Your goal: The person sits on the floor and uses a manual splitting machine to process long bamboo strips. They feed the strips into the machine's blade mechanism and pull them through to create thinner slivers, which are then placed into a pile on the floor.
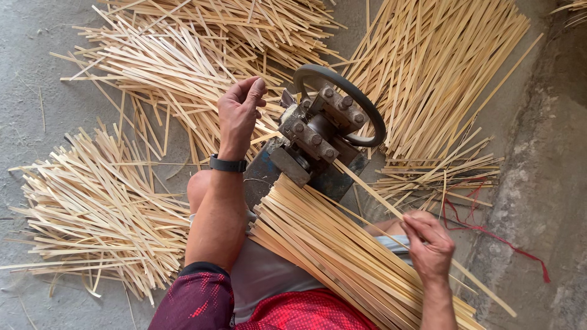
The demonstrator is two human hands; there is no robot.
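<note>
The right hand (430, 244) pinches one bamboo strip (373, 192) near its tail, fingers closed on it, while its front end runs up into the small bolted metal splitting machine (318, 137). The left hand (239, 113) is loose and half open beside the machine's far side, fingers curled but holding nothing, just by the slot where thin slivers lie. To feed well, I judge the strip should be kept straight in line with the slot and flat, with the pinching fingers staying well back from the rollers. The strip lies under the right fingers and stretches forward and leftward away from them. A bundle of strips (342, 256) rests across the lap, just left of the right fingers. Heaps of split strips (98, 208) cover the concrete floor (36, 73) around.
</note>
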